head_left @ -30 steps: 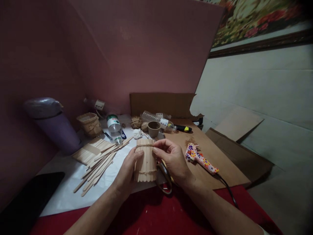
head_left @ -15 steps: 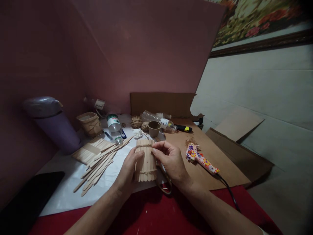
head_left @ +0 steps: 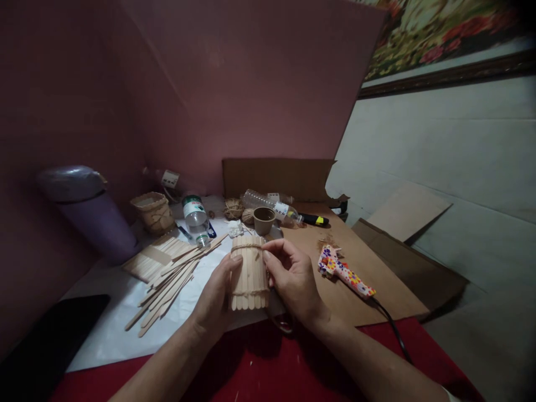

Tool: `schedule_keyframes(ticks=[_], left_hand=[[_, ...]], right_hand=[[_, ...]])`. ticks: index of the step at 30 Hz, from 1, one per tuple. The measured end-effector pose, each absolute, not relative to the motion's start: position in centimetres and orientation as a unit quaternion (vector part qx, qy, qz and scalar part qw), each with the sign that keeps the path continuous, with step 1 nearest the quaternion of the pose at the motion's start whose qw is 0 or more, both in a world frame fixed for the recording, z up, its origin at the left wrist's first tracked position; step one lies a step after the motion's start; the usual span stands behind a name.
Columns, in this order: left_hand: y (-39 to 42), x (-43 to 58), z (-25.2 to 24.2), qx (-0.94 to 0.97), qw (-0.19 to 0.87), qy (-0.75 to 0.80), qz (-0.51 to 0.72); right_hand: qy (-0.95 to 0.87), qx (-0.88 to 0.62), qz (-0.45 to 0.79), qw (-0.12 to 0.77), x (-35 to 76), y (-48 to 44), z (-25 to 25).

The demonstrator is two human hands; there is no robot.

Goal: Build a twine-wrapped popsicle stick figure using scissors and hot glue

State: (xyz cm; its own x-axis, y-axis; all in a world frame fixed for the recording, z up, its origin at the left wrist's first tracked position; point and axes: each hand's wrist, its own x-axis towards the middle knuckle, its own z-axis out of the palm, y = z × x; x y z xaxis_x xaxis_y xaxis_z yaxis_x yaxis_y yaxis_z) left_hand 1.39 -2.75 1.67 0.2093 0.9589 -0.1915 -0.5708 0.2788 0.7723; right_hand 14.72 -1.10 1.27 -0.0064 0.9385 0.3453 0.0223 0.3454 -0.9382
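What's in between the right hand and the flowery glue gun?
In the head view, just a narrow, bare strip of brown board shows between the right hand and the flowery glue gun.

At my table's [head_left: 272, 363] left edge I see a purple container [head_left: 98, 223]; near its far edge, a clear bottle [head_left: 280, 210] lies before upright cardboard [head_left: 276, 174].

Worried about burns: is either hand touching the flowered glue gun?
No, the glue gun lies on the brown board; the left hand and right hand touch the stick piece.
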Motion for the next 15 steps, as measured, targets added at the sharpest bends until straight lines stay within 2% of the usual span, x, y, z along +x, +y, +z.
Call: schedule_keyframes(ticks=[6, 15], left_hand=[[-2.74, 1.52, 1.83, 0.265, 0.725, 0.342, 0.536], [-2.69, 1.33, 1.52, 0.285, 0.712, 0.340, 0.544]], right_hand=[[-0.669, -0.394, 0.260, 0.574, 14.95, -1.38, 1.75], [-0.695, -0.377, 0.233, 0.566, 15.06, -1.22, 1.35]])
